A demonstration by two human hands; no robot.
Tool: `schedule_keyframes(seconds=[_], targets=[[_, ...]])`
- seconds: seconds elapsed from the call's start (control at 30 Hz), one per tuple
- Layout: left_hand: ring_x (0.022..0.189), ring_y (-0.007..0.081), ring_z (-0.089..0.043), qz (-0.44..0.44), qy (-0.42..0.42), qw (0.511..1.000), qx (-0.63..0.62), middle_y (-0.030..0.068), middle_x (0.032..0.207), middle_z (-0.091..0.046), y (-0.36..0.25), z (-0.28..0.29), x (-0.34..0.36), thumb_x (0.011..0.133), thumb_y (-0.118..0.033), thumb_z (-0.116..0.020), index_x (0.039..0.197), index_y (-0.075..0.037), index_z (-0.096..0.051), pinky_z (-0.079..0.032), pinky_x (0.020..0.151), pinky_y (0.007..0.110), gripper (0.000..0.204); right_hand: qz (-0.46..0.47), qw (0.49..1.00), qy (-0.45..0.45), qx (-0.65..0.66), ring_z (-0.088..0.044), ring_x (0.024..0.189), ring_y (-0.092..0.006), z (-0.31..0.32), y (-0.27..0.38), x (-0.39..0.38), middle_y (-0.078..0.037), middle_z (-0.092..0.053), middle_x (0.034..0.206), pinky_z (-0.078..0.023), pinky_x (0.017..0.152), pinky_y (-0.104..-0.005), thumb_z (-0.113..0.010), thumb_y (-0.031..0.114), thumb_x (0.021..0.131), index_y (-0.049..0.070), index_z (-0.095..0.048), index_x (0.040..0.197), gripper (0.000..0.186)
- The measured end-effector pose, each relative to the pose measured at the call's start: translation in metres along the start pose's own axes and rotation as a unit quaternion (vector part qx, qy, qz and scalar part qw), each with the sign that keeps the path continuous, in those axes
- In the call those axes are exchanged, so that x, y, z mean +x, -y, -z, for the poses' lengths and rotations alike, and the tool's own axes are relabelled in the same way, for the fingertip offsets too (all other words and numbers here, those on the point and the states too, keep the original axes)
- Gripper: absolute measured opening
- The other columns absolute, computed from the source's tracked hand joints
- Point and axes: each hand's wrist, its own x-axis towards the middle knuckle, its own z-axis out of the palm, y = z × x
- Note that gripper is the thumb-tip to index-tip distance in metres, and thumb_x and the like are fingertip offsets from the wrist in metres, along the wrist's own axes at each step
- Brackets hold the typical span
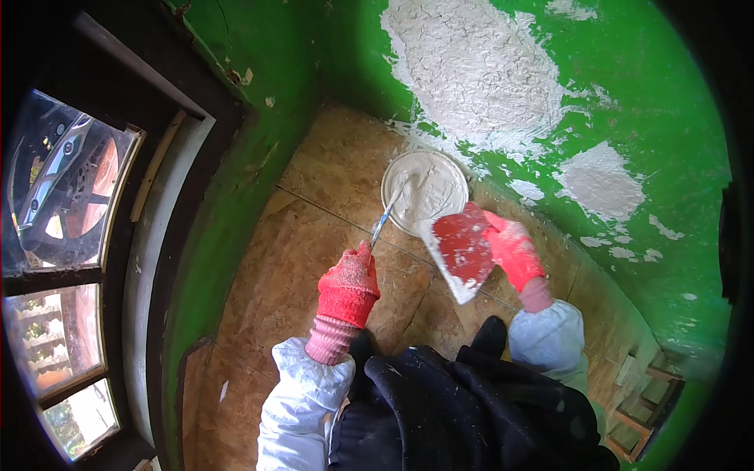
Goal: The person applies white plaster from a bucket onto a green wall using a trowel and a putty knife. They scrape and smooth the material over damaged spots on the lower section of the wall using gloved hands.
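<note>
My left hand (349, 286), in a red glove, is closed on a thin blue-and-white handled tool (380, 224), whose far end rests in a round white tub (433, 196) of pale grey paste. My right hand (507, 243), also red-gloved and smeared with paste, grips a wide red spreader (463, 253) just below the tub, tilted, with pale paste along its edge and in patches across its face. The green wall (644, 110) beyond the tub bears a large rough patch of pale plaster (475, 67) and a smaller one (598, 179).
A tan tiled floor (306, 251) meets the walls around me. A dark-framed glazed door or window (115, 276) fills the left side. At the lower right, a small wooden stool or rack (644, 408) stands by the wall. My dark shoe (488, 337) shows below.
</note>
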Motion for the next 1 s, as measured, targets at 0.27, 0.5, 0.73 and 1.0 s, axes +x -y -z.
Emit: schedule_keyframes(seconds=[0.27,0.5,0.73,1.0], targets=[[0.085,0.0354,-0.061,0.019,-0.03,0.999,-0.011,0.0148,0.094,-0.061,-0.001,0.001,-0.003,0.089,-0.025,-0.05,0.114,-0.013,-0.055,-0.049,0.07,0.043,0.029,-0.099,0.965,-0.006,0.244,-0.038,0.047,-0.0067,-0.02,0.025,0.001,0.001,-0.051,0.063,-0.033,0.042,-0.025,-0.05,0.005,0.084,0.016,-0.057,0.123,0.042],[0.088,0.0354,-0.06,0.019,-0.006,0.999,-0.027,0.0154,0.096,-0.061,-0.005,0.001,-0.001,0.088,-0.024,-0.05,0.115,-0.013,-0.055,-0.049,0.071,0.043,0.029,-0.075,0.984,0.026,0.159,-0.039,0.05,-0.0066,-0.03,-0.002,-0.006,0.002,-0.053,0.065,-0.037,0.046,-0.024,-0.054,0.009,0.085,0.021,-0.058,0.123,0.04],[0.075,0.0354,-0.062,-0.021,-0.082,0.996,-0.016,0.0148,0.088,-0.061,0.005,-0.008,-0.009,0.088,-0.025,-0.048,0.111,-0.012,-0.052,-0.049,0.06,0.047,0.026,-0.047,0.921,-0.017,0.387,-0.034,0.051,-0.0029,-0.04,0.005,0.005,0.006,-0.056,0.08,-0.03,0.043,-0.0202,-0.053,0.005,0.086,0.015,-0.056,0.124,0.04],[0.086,0.0356,-0.061,0.011,-0.041,0.999,-0.032,0.0164,0.095,-0.062,-0.006,-0.011,-0.01,0.088,-0.024,-0.049,0.113,-0.01,-0.055,-0.049,0.071,0.044,0.029,-0.058,0.935,-0.153,0.314,-0.04,0.058,-0.003,-0.019,-0.021,0.001,0.004,-0.057,0.086,-0.034,0.048,-0.0196,-0.052,0.006,0.086,0.008,-0.054,0.125,0.039]])
